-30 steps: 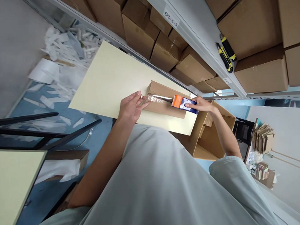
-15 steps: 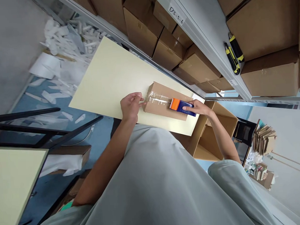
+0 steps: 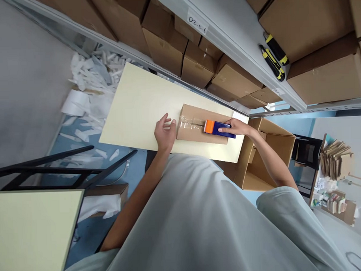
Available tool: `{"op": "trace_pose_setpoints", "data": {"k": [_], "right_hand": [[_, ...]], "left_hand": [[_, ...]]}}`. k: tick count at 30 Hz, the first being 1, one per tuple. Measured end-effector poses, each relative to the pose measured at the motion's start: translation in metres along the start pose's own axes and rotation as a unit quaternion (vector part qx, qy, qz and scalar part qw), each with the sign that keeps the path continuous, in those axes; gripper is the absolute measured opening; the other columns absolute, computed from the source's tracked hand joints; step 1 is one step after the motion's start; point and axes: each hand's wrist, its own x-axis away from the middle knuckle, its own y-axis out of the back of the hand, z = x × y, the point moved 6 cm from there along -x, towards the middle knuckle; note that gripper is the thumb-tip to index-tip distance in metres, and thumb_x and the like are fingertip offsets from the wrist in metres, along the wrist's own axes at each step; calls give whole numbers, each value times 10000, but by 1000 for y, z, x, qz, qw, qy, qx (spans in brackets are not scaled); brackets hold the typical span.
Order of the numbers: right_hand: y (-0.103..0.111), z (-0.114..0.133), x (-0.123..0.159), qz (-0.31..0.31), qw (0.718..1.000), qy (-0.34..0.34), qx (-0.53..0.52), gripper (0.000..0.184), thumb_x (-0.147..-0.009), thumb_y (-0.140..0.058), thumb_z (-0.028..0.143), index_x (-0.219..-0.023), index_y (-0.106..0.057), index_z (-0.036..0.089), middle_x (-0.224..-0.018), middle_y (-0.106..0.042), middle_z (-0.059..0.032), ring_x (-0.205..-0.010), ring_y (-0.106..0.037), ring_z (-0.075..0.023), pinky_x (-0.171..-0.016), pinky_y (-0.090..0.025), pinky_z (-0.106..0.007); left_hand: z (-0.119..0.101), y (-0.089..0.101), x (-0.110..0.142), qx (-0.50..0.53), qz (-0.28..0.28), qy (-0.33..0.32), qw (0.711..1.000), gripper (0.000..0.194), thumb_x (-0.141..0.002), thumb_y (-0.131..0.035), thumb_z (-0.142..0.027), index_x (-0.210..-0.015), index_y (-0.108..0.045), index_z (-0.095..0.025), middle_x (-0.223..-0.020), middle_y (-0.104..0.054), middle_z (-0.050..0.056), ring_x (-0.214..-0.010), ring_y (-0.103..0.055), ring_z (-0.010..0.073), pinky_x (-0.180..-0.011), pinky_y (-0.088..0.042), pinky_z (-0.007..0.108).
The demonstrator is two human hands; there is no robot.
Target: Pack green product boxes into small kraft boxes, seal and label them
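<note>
A small brown cardboard box lies on the pale yellow table, with clear tape along its top seam. My right hand is closed on an orange and blue tape dispenser that rests on the box's top, near its right end. At the box's left end my left hand lies with fingers spread, pressing the taped end.
Metal shelving packed with brown cartons runs behind the table; yellow-black tools lie on it. An open empty carton stands right of the table. White paper scraps litter the blue floor at left. A second table corner sits near left.
The dispenser stays near the box's right end. My left hand has opened and flattened against the box's left end. The view has shifted slightly.
</note>
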Motion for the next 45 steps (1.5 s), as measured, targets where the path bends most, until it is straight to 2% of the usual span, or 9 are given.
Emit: {"op": "trace_pose_setpoints", "data": {"k": [3, 7, 10, 13, 20, 27, 30, 38, 45], "right_hand": [[0, -1, -2, -3, 1000, 4, -7, 753, -833, -700, 944, -738, -646, 198, -653, -525, 21, -624, -446, -130, -595, -324, -283], [0, 1, -2, -1, 1000, 7, -1, 781, -819, -689, 972, -736, -641, 197, -639, -490, 33, -618, -418, -121, -597, -291, -285], [1, 4, -1, -3, 1000, -7, 18, 771, -833, -697, 958, -720, -601, 202, -625, -465, 49, -605, -397, -111, -599, -277, -278], [2, 10, 3, -9, 999, -19, 43, 748, -867, -706, 924, -705, -566, 207, -612, -465, 52, -591, -388, -108, -593, -277, -278], [0, 21, 28, 9, 996, -36, 84, 706, -930, -706, 864, -730, -610, 193, -613, -523, 34, -577, -416, -117, -595, -305, -281], [3, -19, 77, 9, 995, -92, 42, 758, -907, -694, 916, -777, -684, 169, -696, -646, -24, -641, -548, -150, -635, -371, -284], [-2, -32, 79, 15, 995, -94, 21, 762, -890, -711, 922, -783, -689, 168, -714, -665, -31, -648, -563, -152, -628, -387, -279], [-8, -52, 57, 30, 994, -98, 21, 723, -890, -769, 872, -831, -743, 152, -759, -714, -45, -665, -599, -157, -639, -418, -278], [-11, -57, 38, 38, 989, -124, 65, 711, -895, -797, 836, -929, -793, 125, -815, -747, -60, -741, -653, -190, -692, -429, -292]], "left_hand": [[-43, -25, 8, -152, 174, -191, 954, 1226, -695, -963, -752, -1700, -520, -208, -1785, -416, 268, -1695, -339, 488, -1363, -324, 636], [-67, -73, 15, -354, 367, -308, 803, 1708, -482, -1040, -780, -1825, -234, -98, -1887, -33, 344, -1738, 68, 612, -1363, 43, 781], [-64, -91, 9, -477, 405, -315, 713, 1756, -528, -1033, -736, -1836, -78, -57, -1873, 56, 371, -1727, 130, 616, -1324, 110, 806], [-63, -95, 7, -539, 407, -315, 667, 1671, -620, -1010, -668, -1836, -39, -58, -1863, 25, 397, -1728, 107, 621, -1318, 47, 826], [-71, -78, 12, -569, 400, -343, 632, 1461, -727, -958, -562, -1841, -135, -97, -1843, -103, 416, -1732, -76, 607, -1312, -183, 798], [-72, -2, -10, -589, 378, -330, 634, 1503, -706, -906, -695, -1824, -141, -45, -1826, -142, 427, -1717, -108, 618, -1311, -213, 782], [-73, 15, -9, -589, 376, -325, 637, 1519, -702, -892, -738, -1818, -146, -26, -1824, -142, 429, -1712, -94, 634, -1310, -197, 791], [-72, 11, -4, -623, 372, -335, 601, 1429, -806, -886, -691, -1791, -140, 27, -1809, -100, 449, -1717, -65, 591, -1278, -290, 795], [-69, 11, -7, -626, 374, -331, 599, 1422, -829, -824, -792, -1794, -156, 11, -1804, -81, 449, -1715, -47, 600, -1230, -347, 830]]}}
